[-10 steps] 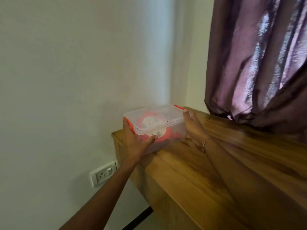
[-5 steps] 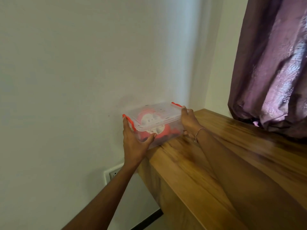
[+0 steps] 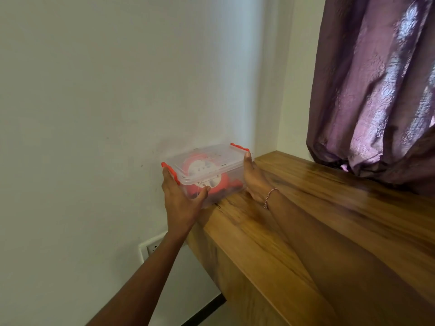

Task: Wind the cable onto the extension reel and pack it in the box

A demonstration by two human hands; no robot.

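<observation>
A pale wall (image 3: 94, 114) meets the glossy, grained wooden desk (image 3: 329, 220), with a shiny purple curtain (image 3: 376, 90) bunched at its far side. At the desk's corner against the wall sits the clear plastic box (image 3: 211, 161), lid on, orange clips at its ends, the red-and-white extension reel (image 3: 207, 177) showing through. My left hand (image 3: 181, 203) and right hand (image 3: 254, 182) grip its two ends, fingers wrapped on it.

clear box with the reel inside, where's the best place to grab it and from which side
Take the clear box by its two short ends, one hand from each side, as the left hand and right hand do now. It is long and lies flat at the corner of the wooden counter, the wall close behind. Gripping under the orange clips should avoid popping the lid.
</observation>
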